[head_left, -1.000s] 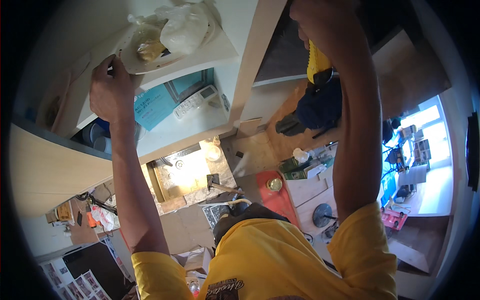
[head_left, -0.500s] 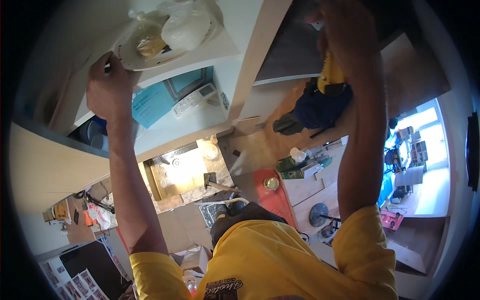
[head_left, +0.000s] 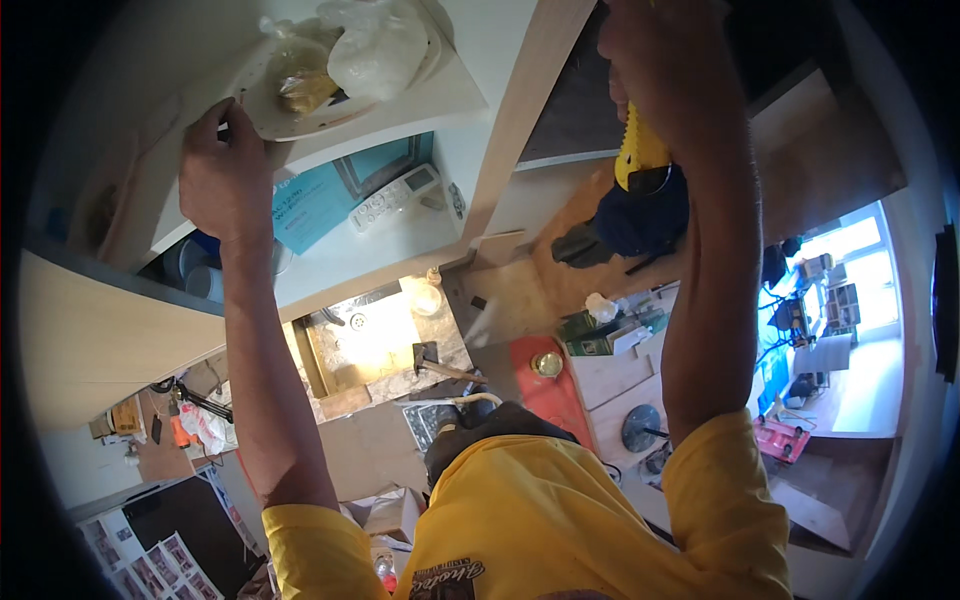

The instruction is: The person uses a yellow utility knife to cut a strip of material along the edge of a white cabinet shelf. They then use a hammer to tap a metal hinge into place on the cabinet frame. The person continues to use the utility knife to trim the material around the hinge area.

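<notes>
Plainly, the cabinet edge (head_left: 531, 85) parts the hands (head_left: 655, 65), one gripping a yellow tool (head_left: 643, 148).

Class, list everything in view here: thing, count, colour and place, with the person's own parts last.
Shelves: two, whitish, upper left
Plate: one, whitish, upper shelf
Plastic bags: two, one white, one clear with yellowish contents, on the plate
Box: one, teal, lower shelf
Remote: one, white, beside the box
Cups: at least two, grey, shelf's left end
Sink: one, pale under glare, below the shelves
Hammer: one, brown handle, right of the sink
Window: one, bright white, right
Tool: one, yellow and black, in right hand
Smaller clutter: too mixed to count
Shirt: one, yellow, bottom
Hands: two, bare; left at the plate's edge, right at top
</notes>
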The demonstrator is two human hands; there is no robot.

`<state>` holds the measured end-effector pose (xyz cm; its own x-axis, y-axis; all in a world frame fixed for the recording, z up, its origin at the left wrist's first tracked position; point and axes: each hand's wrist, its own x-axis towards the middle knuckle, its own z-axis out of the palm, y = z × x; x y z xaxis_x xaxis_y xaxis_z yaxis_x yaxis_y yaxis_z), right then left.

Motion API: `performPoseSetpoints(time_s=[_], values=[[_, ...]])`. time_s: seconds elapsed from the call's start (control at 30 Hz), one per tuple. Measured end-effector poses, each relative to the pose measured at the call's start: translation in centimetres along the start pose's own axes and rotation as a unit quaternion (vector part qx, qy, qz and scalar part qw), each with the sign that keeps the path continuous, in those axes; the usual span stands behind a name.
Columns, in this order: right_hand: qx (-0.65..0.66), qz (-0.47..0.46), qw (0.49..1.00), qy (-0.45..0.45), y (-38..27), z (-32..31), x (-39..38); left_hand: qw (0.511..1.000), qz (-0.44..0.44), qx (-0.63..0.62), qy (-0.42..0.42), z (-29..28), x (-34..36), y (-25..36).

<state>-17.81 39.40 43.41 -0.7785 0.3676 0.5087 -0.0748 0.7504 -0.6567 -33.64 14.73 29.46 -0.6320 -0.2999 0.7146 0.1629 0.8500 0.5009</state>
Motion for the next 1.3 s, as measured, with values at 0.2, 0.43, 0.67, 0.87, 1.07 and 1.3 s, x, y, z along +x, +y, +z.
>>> performPoseSetpoints(time_s=[0.2, 0.43, 0.67, 0.87, 1.07, 1.3], values=[[-0.048, -0.021, 0.999, 0.015, 0.0, 0.0, 0.0, 1.000, -0.002, 0.016, -0.005, 0.2, 0.0, -0.3], [-0.156, -0.173, 0.967, 0.102, 4.4, 0.9, 1.9, 1.000, 0.007, 0.020, -0.006, 0.6, 0.1, -0.3], [-0.087, -0.010, 0.996, 0.000, 0.1, -0.2, 0.1, 1.000, 0.013, 0.016, 0.006, 0.0, 0.1, -0.6], [-0.093, 0.068, 0.993, -0.006, -0.9, 0.3, 0.5, 0.999, 0.015, 0.035, -0.002, 0.0, -0.2, 0.5], [-0.088, 0.005, 0.996, -0.011, 0.9, 0.5, -0.9, 1.000, 0.006, 0.020, -0.006, 0.1, -0.1, -0.4], [-0.094, 0.056, 0.994, 0.001, 0.0, 1.3, 0.2, 0.999, 0.024, -0.002, 0.021, 1.1, 0.1, -1.0]])
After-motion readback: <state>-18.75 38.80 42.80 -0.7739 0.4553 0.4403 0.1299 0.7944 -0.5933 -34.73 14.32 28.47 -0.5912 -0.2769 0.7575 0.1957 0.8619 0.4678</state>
